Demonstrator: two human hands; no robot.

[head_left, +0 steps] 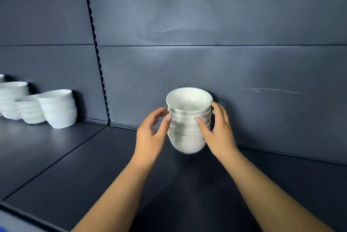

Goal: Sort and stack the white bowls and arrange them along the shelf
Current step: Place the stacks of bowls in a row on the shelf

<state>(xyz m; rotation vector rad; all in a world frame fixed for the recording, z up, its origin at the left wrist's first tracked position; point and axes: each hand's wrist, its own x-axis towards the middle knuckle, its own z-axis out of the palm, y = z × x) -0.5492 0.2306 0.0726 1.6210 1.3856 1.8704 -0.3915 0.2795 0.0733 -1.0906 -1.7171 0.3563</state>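
A tall stack of several nested white bowls [187, 124] sits in the middle of the dark shelf [84, 166], close to the back panel and blurred by motion. My left hand [152, 134] holds the stack's left side, thumb on the front and fingers curled toward the rim. My right hand [216, 132] clasps the right side, thumb across the front and fingers wrapped behind. Whether the stack's base touches the shelf I cannot tell.
At the far left of the shelf stand more stacks of white bowls: one nearest [58, 108], a lower one [30, 109] and a taller one [11, 99] behind. A slotted upright [97, 51] divides the dark back panel. The shelf's front edge [28, 218] runs along the lower left.
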